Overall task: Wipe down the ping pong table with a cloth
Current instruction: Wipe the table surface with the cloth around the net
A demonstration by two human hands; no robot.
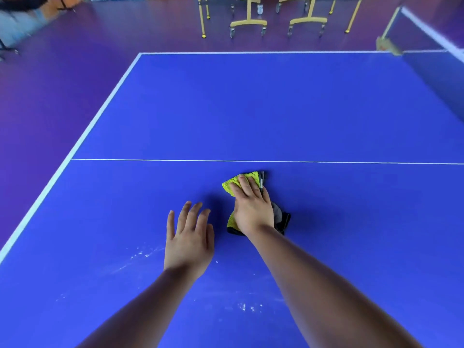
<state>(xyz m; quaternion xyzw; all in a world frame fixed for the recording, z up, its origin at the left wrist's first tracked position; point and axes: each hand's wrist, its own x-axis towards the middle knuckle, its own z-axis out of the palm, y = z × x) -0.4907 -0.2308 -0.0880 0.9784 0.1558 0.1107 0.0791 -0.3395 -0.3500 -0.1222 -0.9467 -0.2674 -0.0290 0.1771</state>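
Observation:
A blue ping pong table point(288, 104) with white lines fills most of the head view. A yellow-green and grey cloth point(229, 185) lies crumpled on it just below the white centre line. My right hand point(252, 208) presses flat on the cloth with straight fingers. To its left, my left hand point(189, 241) is spread open over the bare table surface and holds nothing. White smudges point(143, 253) mark the table near the left hand, with further specks at the front.
The net point(442, 61) and its post point(388, 45) stand at the far right. Beyond the table's far edge, yellow wheeled table frames point(248, 21) stand on the purple floor. A person point(17, 18) is partly visible at the top left.

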